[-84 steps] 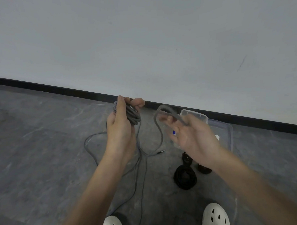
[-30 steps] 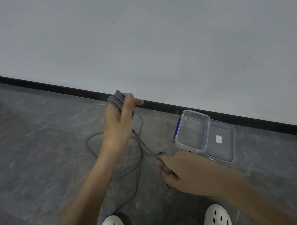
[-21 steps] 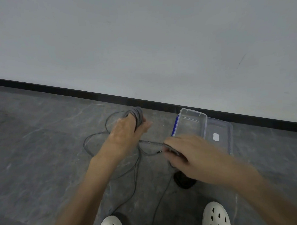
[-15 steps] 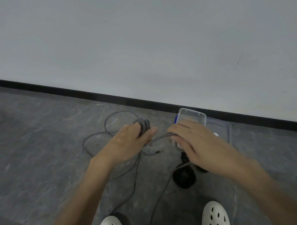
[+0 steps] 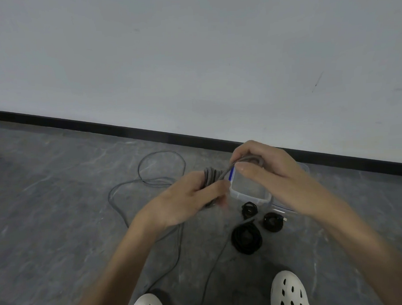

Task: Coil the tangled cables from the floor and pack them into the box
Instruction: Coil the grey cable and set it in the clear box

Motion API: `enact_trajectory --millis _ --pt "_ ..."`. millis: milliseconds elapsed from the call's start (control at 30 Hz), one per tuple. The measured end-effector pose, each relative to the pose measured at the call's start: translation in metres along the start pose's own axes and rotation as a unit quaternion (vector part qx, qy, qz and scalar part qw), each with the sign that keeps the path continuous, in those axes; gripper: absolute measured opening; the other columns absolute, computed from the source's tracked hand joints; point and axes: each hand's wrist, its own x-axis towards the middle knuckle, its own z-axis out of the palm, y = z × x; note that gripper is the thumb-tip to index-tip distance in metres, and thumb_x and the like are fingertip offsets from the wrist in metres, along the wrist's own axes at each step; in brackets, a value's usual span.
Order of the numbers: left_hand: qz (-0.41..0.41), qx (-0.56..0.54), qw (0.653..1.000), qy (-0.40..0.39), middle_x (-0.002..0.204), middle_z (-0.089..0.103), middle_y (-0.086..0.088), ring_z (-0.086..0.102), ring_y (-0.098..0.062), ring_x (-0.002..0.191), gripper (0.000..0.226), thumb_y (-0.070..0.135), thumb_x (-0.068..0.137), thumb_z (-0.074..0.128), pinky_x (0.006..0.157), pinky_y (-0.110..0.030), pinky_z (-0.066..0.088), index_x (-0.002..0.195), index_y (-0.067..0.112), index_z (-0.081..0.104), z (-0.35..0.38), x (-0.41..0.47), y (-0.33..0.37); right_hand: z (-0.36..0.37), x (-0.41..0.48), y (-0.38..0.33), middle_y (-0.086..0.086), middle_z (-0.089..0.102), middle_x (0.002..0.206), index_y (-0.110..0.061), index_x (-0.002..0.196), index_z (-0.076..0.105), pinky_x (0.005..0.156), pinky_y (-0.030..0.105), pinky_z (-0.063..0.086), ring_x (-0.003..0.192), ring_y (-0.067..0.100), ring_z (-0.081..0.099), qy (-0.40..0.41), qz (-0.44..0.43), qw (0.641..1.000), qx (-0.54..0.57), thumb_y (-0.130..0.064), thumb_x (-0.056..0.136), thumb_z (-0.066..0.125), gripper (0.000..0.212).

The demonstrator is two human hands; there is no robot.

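Observation:
My left hand (image 5: 188, 199) grips a bundle of coiled grey cable (image 5: 211, 176). My right hand (image 5: 270, 177) pinches the same cable a little to the right and holds a loop of it above the clear plastic box (image 5: 247, 191). The cable's loose length (image 5: 150, 177) trails in loops over the grey floor to the left and down between my feet. Three black coiled cables (image 5: 246, 239) lie on the floor just in front of the box. The box stands open with a blue latch; my right hand hides much of it.
A white wall with a black skirting board (image 5: 102, 127) runs behind the box. My two white perforated shoes (image 5: 289, 291) stand at the bottom edge. Grey stone floor (image 5: 48, 216) stretches to the left.
My right hand rose from low near the floor up to box height, carrying a fresh loop of grey cable toward the bundle. My left hand lowered and moved right with the bundle.

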Motion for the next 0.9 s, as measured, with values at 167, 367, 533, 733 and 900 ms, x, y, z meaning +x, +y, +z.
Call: enact_trajectory --millis 167,367,533,733,900 --pt "0.004 0.050 0.994 0.097 0.045 0.050 0.024 0.042 0.001 0.044 0.038 0.025 0.101 0.050 0.049 -0.009 0.032 0.075 0.006 0.070 0.003 0.004 -0.006 0.006 0.002 0.007 -0.016 0.056 0.086 -0.035 0.112 0.054 0.069 0.015 0.038 0.074 -0.001 0.051 0.010 0.058 0.998 0.002 -0.036 0.090 0.055 0.022" --pt "0.025 0.083 0.977 0.195 0.042 0.046 0.021 0.038 -0.004 0.040 0.037 0.025 0.100 0.052 0.045 -0.011 0.029 0.071 0.009 0.070 0.008 0.008 -0.009 0.014 0.002 0.006 -0.030 0.054 0.080 -0.034 0.108 0.056 0.068 0.002 0.035 0.078 -0.012 0.048 0.041 0.079 0.993 -0.079 -0.040 0.086 0.059 0.023" --pt "0.040 0.069 0.962 0.262 0.042 0.047 0.022 0.044 0.001 0.040 0.046 0.021 0.100 0.052 0.046 -0.008 0.028 0.055 0.031 0.061 0.013 0.010 -0.005 0.022 0.004 -0.001 -0.009 0.063 0.087 -0.032 0.094 0.061 0.065 0.015 0.042 0.075 0.002 0.053 0.079 0.045 0.996 -0.013 -0.067 0.078 0.056 0.038" --pt "0.049 0.065 0.953 0.291 0.045 0.046 0.017 0.042 -0.005 0.045 0.039 0.025 0.099 0.052 0.050 -0.015 0.029 0.066 0.013 0.068 0.016 0.012 0.000 0.036 0.008 -0.007 0.005 0.069 0.083 -0.019 0.094 0.053 0.060 0.017 0.047 0.070 0.009 0.062 0.230 0.084 0.960 0.134 -0.056 0.070 0.066 0.046" --pt "0.039 0.072 0.946 0.313 0.049 0.050 0.021 0.046 -0.003 0.048 0.038 0.028 0.099 0.050 0.051 -0.013 0.029 0.070 0.013 0.069 0.014 0.010 0.000 0.039 0.009 -0.008 -0.010 0.070 0.087 -0.014 0.095 0.066 0.074 0.009 0.045 0.085 -0.001 0.064 0.289 0.042 0.949 0.117 -0.028 0.095 0.057 0.017"
